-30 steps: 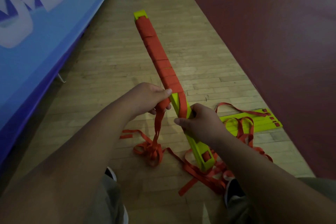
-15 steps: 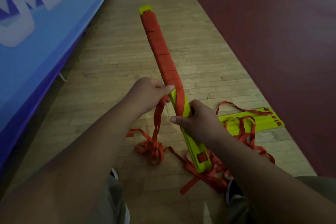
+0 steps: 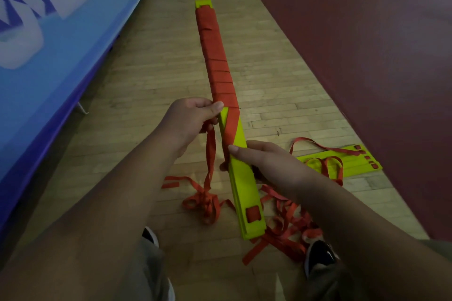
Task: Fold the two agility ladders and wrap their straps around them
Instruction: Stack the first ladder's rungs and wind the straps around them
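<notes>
The folded ladder (image 3: pixel 247 193) is held up off the wooden floor (image 3: pixel 146 80), slanting away from the person. Its far half is bound in tight turns of the red strap (image 3: pixel 215 56) and its near half is still bare yellow. The left hand (image 3: pixel 193 117) has its fingers curled, pinching the strap at the bundle's left edge. The right hand (image 3: pixel 264 161) grips the bundle, its thumb lying over the newest slanting turn. That turn runs at a steeper angle than the neat ones beyond it, so if the left hand lets the tension drop it will likely slip and leave a gap. The slack hangs down into a knotted heap (image 3: pixel 205 203) on the floor, which could snag and jerk the wrap loose. More strap lies tangled by the shoe (image 3: pixel 320 254) and could catch underfoot. The second ladder (image 3: pixel 342 161) lies flat on the floor to the right, with its strap looped loosely over it. Since a second ago the left hand has risen along the bundle and drawn the strap tighter. The slanting turn now shows longer across the top face, and the far end sits a little higher and further right in view.
</notes>
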`<state>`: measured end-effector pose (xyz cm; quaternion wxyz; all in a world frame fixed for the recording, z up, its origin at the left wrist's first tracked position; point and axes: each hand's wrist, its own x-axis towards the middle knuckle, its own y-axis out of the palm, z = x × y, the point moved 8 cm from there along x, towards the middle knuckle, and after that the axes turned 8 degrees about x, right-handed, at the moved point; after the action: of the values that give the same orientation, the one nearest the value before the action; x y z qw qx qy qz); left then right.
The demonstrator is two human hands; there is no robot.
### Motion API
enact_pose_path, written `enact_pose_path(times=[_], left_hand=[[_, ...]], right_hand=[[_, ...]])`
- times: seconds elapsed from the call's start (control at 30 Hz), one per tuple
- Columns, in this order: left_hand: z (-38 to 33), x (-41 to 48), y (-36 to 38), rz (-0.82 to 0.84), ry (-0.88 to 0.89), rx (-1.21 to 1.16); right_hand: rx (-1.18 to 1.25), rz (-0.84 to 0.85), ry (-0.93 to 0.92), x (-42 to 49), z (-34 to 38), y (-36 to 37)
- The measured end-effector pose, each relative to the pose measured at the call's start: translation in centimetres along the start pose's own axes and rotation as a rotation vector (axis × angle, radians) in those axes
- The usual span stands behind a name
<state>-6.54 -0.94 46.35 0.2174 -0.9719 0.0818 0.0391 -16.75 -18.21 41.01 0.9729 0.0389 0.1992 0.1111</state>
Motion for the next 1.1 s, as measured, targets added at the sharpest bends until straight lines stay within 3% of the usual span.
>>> enact_pose_path(times=[0.2,0.4,0.67,0.83,1.1], left_hand=[[-1.0,-0.2,-0.5,0.035,0.059,0.052],[-1.6,-0.8,-1.2,-0.022,0.132,0.35],[-1.6,-1.5,-0.7,0.062,0.071,0.36],[-1.4,-1.9,0.2,0.064,0.012,0.429],[-0.9,-1.6,0.3,0.08,-0.021,0.295]], right_hand=[[-0.053,0.019,-0.113,-0.5,0.9,0.1],[-0.222,-0.132,-0.221,-0.3,1.1,-0.8],[-0.44,-0.283,-0.355,-0.4,1.1,-1.6],[-0.586,-0.367,-0.325,-0.3,0.3,-2.1],[-0.729,-0.321,-0.347,-0.3,1.0,-1.2]])
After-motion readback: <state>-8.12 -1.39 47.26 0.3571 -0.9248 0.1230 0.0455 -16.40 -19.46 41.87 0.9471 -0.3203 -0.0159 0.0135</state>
